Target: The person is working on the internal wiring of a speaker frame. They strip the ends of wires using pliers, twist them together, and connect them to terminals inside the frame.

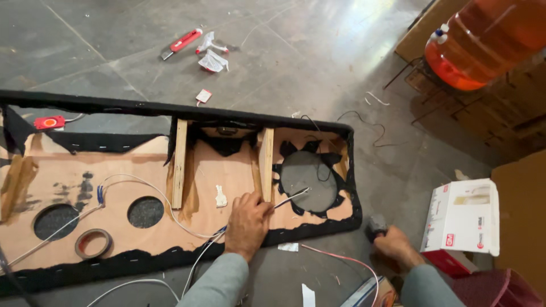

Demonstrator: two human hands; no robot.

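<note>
Two hands in view, both w/ grey sleeves, one long plywood panel [222,170] flat on concrete floor [318,51], back side up.

1. Panel: black fabric [170,108] wrapped over edges and fixed along rim; lying face down likely so wiring side is reachable. Two small round cut-outs at left, one large round hole [310,179] at right w/ fabric slit in flaps around it. Two upright wooden battens [180,162] split off a middle bay.
2. L hand [247,222]: palm down on panel at foot of right batten, fingers curled narrow, pinching white wire [293,197] whose free end points into large hole. Looks held there to keep wire steady against the board.
3. R hand [395,244]: off panel, on floor just past its right end, closed round a small dark object [375,225]; kind of object unclear.
4. More white wire loops across panel from left toward L hand; pink wire [341,258] on floor between the hands.
5. Misc: tape roll [94,243] on panel near left; red utility knife [182,42] and scraps well apart on floor; white/red carton [463,216] just beside R hand; orange liquid jug [483,40] top right.
</note>
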